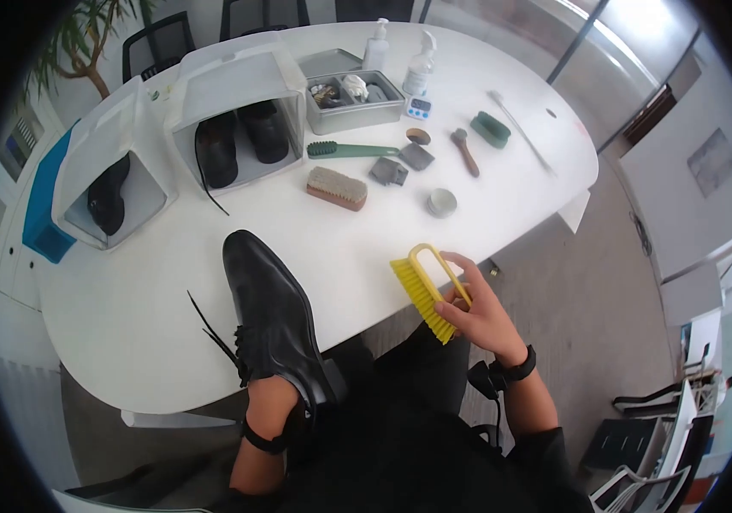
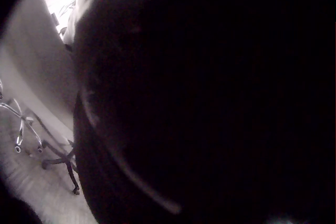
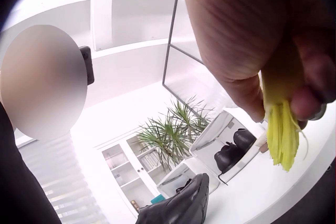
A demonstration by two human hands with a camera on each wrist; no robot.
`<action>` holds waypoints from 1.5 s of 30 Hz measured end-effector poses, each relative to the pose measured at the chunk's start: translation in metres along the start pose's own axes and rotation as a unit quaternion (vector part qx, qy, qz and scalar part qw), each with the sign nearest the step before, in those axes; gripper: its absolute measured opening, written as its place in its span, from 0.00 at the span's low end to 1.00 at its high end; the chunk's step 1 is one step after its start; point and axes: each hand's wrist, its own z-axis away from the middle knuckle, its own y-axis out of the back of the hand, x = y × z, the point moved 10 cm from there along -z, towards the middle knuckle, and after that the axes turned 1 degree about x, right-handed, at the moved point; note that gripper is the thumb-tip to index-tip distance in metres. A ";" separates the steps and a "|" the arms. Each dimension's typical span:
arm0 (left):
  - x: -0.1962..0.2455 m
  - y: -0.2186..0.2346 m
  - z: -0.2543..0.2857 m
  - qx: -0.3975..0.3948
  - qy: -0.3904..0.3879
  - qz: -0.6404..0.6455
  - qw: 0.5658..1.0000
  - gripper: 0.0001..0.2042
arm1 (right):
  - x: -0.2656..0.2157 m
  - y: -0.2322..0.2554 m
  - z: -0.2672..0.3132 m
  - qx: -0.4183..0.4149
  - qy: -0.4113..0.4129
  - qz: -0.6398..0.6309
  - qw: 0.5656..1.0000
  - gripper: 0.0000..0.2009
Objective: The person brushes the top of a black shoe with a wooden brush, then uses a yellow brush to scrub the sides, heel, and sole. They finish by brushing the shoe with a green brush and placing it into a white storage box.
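Observation:
My left hand (image 1: 272,395) reaches into the opening of a black lace-up dress shoe (image 1: 268,295), which hides its fingers. The shoe's toe points away over the table, its laces hang loose on the left, and its heel is toward me. A dark shape fills most of the left wrist view. My right hand (image 1: 481,312) grips a yellow scrubbing brush (image 1: 422,291) by its looped handle, right of the shoe near the table's front edge. In the right wrist view the fingers curl around the brush, its yellow bristles (image 3: 283,140) pointing down.
Two white shoe boxes with black shoes (image 1: 108,197) stand at the back left of the white table (image 1: 144,325). A wooden brush (image 1: 337,188), a green brush (image 1: 353,150), a round tin (image 1: 442,202), a metal box (image 1: 356,115), a timer (image 1: 418,108) and bottles lie or stand beyond.

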 end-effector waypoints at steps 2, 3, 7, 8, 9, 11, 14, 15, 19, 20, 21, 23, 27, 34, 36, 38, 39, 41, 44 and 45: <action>0.001 -0.002 0.000 -0.002 0.008 0.001 1.000 0.24 | 0.000 -0.003 -0.009 -0.009 -0.030 -0.019 0.999 0.35; 0.001 -0.004 -0.002 -0.008 0.017 -0.003 1.000 0.25 | -0.003 -0.004 -0.015 -0.014 -0.029 -0.010 0.999 0.35; 0.013 -0.005 -0.027 -0.102 0.096 -0.002 0.990 0.24 | -0.008 0.030 -0.039 0.083 -0.013 -0.028 0.996 0.33; 0.022 0.000 -0.032 -0.136 0.093 0.008 0.986 0.24 | -0.008 0.047 -0.046 0.133 -0.006 -0.029 0.991 0.32; 0.028 -0.001 -0.034 -0.169 0.089 0.019 0.981 0.23 | -0.002 0.061 -0.055 0.160 -0.004 -0.032 0.987 0.31; 0.023 -0.010 -0.036 -0.167 0.099 0.015 0.981 0.22 | 0.015 0.087 -0.073 0.190 -0.002 -0.038 0.981 0.29; 0.021 -0.017 -0.041 -0.190 0.117 0.026 0.974 0.21 | 0.055 0.121 -0.092 0.235 -0.036 -0.081 0.968 0.29; 0.023 -0.020 -0.043 -0.164 0.092 0.028 0.982 0.20 | 0.064 0.129 -0.096 0.247 -0.039 -0.075 0.965 0.31; 0.024 -0.023 -0.044 -0.123 0.045 0.026 0.991 0.18 | 0.080 0.150 -0.109 0.236 -0.081 0.053 0.967 0.34; 0.025 -0.021 -0.044 -0.125 0.045 0.028 0.991 0.17 | 0.078 0.150 -0.111 0.230 -0.080 0.055 0.968 0.34; 0.026 -0.021 -0.044 -0.129 0.044 0.028 0.990 0.17 | 0.067 0.160 -0.107 0.276 -0.074 0.172 0.943 0.35; 0.027 -0.020 -0.043 -0.130 0.043 0.032 0.990 0.15 | 0.070 0.194 -0.109 0.336 -0.013 0.383 0.860 0.35; 0.030 -0.021 -0.040 -0.119 0.025 0.028 0.992 0.13 | 0.051 0.190 -0.095 0.357 0.046 0.389 0.848 0.29; 0.036 -0.028 -0.038 -0.127 -0.047 0.012 0.991 0.11 | 0.013 0.025 -0.089 0.082 0.097 -0.013 0.992 0.14; 0.035 -0.019 -0.034 -0.127 -0.091 0.015 0.988 0.10 | 0.008 -0.013 -0.092 0.038 0.100 -0.042 0.993 0.11; 0.036 -0.001 -0.037 -0.113 -0.141 0.006 0.984 0.10 | 0.007 -0.036 -0.098 0.024 0.116 -0.088 0.989 0.10; 0.037 0.011 -0.041 -0.092 -0.165 -0.006 0.982 0.10 | 0.009 -0.049 -0.103 0.009 0.118 -0.104 0.987 0.09; 0.045 0.030 -0.050 -0.058 -0.218 -0.037 0.973 0.09 | 0.014 -0.071 -0.109 -0.005 0.112 -0.134 0.985 0.09; 0.026 0.041 -0.072 0.007 -0.207 -0.071 0.976 0.10 | 0.009 -0.077 -0.112 0.055 0.190 -0.058 0.979 0.08; 0.014 0.035 -0.080 -0.030 -0.178 -0.091 0.979 0.11 | 0.009 -0.076 -0.110 0.064 0.182 -0.062 0.979 0.07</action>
